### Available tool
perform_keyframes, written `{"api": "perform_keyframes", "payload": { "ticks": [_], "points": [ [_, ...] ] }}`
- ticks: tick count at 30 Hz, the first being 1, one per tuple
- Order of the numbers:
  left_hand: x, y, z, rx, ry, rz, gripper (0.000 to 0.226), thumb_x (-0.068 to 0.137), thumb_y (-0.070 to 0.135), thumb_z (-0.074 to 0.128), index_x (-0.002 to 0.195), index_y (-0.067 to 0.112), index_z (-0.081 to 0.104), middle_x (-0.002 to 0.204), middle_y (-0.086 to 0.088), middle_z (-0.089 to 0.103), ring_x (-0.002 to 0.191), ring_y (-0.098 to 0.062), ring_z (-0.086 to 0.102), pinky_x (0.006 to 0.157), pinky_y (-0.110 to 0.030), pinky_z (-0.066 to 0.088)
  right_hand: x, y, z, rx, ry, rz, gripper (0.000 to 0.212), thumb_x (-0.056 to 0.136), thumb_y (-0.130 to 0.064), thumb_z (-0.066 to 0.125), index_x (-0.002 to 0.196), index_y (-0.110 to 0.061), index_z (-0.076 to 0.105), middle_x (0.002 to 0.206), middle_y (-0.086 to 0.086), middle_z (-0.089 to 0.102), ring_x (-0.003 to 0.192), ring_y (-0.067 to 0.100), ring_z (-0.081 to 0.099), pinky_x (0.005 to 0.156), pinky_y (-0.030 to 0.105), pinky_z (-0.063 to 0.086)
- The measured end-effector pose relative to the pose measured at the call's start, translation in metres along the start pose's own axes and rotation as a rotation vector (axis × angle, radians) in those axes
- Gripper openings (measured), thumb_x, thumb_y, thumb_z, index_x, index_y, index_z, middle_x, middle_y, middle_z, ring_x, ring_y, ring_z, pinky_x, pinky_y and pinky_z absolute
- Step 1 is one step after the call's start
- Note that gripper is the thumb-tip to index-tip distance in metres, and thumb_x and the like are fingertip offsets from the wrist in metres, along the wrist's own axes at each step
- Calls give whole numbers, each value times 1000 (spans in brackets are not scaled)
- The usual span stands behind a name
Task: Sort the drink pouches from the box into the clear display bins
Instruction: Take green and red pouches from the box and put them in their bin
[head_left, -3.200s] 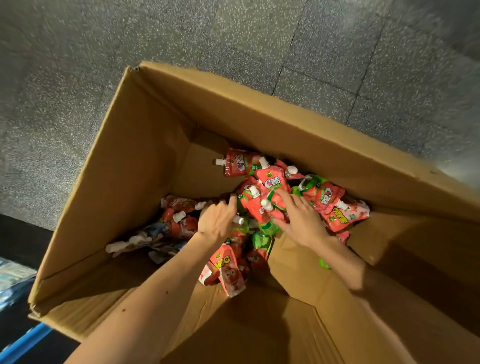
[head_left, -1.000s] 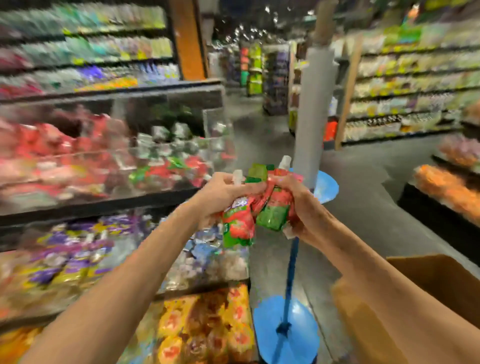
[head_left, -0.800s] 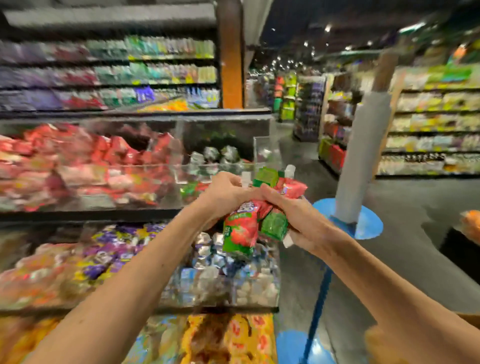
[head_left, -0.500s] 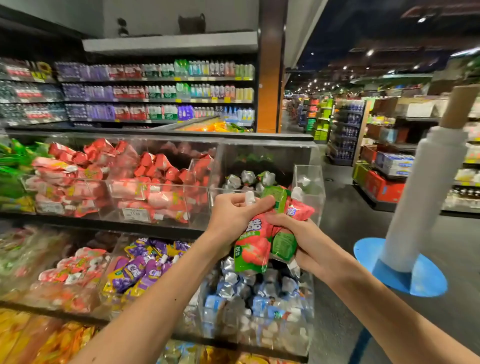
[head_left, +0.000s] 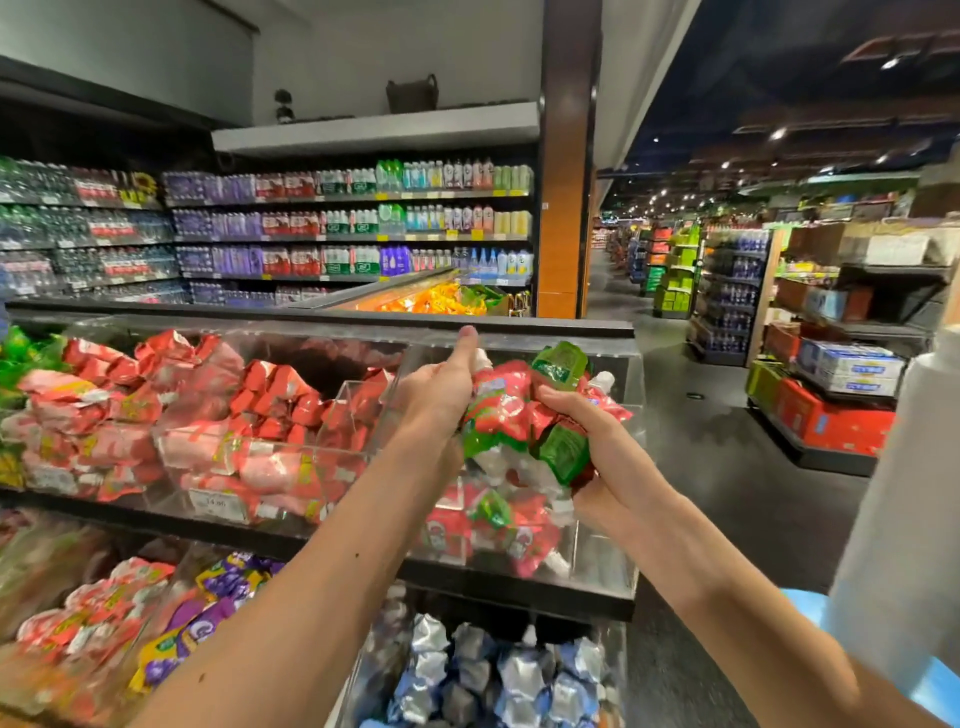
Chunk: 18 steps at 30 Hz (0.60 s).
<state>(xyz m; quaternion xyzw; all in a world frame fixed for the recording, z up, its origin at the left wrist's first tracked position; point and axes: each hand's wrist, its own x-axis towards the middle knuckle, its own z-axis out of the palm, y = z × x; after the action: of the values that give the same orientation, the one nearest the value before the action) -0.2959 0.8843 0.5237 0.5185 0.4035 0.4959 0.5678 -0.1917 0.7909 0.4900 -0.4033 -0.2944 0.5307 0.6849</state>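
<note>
Head view, looking along our two bare forearms toward a tiered display rack (head_left: 234, 531) of clear bins. We held a bunch of red and green drink pouches (head_left: 511, 410) between both hands, above the bin at the right end of the rack's upper tier. Our left hand (head_left: 441, 395) gripped the bunch from the left, thumb pointing straight up, its fingers wrapped behind the pouches and out of sight. Our right hand (head_left: 587, 431) clasped it from the right, fingers curled over the foil. White spouts stuck out at the top of the bunch. The clear bin (head_left: 602, 564) below our hands held similar red and green pouches. Just to its left on the same tier, another bin was heaped with red packets (head_left: 260, 410). On the tier beneath, silver and blue pouches (head_left: 498, 670) filled the right-end bin, with purple packets (head_left: 218, 587) to their left. Shelves of bottles (head_left: 353, 223) lined the back wall, and a white roll (head_left: 893, 519) stood at the frame's right edge.
</note>
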Motion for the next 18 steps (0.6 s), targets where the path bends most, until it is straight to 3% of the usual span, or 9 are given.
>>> {"api": "perform_keyframes", "payload": {
  "ticks": [3,4,5,6,10,12,14,16,18],
  "points": [
    [27,-9,16,0,99,-27,44,93,52,60,76,11,56,78,0,59,79,-19,66,81,-35,53,9,-8,-13,18,-15,9,29,62,-22,76,89,-12,75,91,12,75,74,25,71,80,37,57],
    [32,-12,21,-24,117,-49,45,93,52,60,85,8,57,86,-4,62,86,-23,67,83,-39,54,14,-8,-18,16,-25,14,17,64,-21,76,78,-13,78,85,10,74,68,22,70,72,33,58],
    [34,-12,27,-67,127,-83,44,93,50,60,88,7,54,92,-6,62,87,-24,65,80,-38,53,16,-9,-20,24,-30,17,7,69,-20,74,67,-15,79,79,9,74,62,20,69,64,29,58],
    [36,-14,31,-85,141,-85,42,95,47,60,82,8,51,89,-7,60,82,-22,62,76,-33,52,21,-8,-23,43,-36,7,15,74,-19,72,61,-16,78,76,8,73,59,19,69,62,28,58],
    [39,-20,38,47,201,105,57,99,43,55,52,11,49,54,-1,54,55,-18,53,52,-24,45,31,-5,-23,60,21,48,10,82,-20,70,79,-13,77,86,12,73,77,26,67,95,41,50],
    [50,-26,36,87,145,133,68,97,48,56,40,10,57,55,-2,61,64,-27,64,71,-36,57,32,-3,-20,56,49,40,12,87,-20,67,95,-15,74,89,11,74,76,25,68,88,39,53],
    [56,-30,30,121,65,144,69,96,54,52,38,21,66,64,-6,67,80,-34,69,86,-48,56,30,-1,-16,49,27,16,16,89,-20,64,102,-17,72,89,10,75,68,22,70,70,33,56],
    [54,-27,21,142,-22,138,71,95,65,43,42,26,69,71,-7,71,88,-34,69,90,-50,53,26,-3,-12,26,37,-16,13,89,-21,64,97,-15,72,87,10,74,63,21,69,61,28,56],
    [44,-19,5,137,-198,118,76,92,74,33,60,20,77,72,-1,72,91,-25,67,79,-44,51,25,-5,-10,0,94,-42,13,88,-21,65,97,-13,71,88,10,73,64,21,68,61,29,56]
  ]
}}
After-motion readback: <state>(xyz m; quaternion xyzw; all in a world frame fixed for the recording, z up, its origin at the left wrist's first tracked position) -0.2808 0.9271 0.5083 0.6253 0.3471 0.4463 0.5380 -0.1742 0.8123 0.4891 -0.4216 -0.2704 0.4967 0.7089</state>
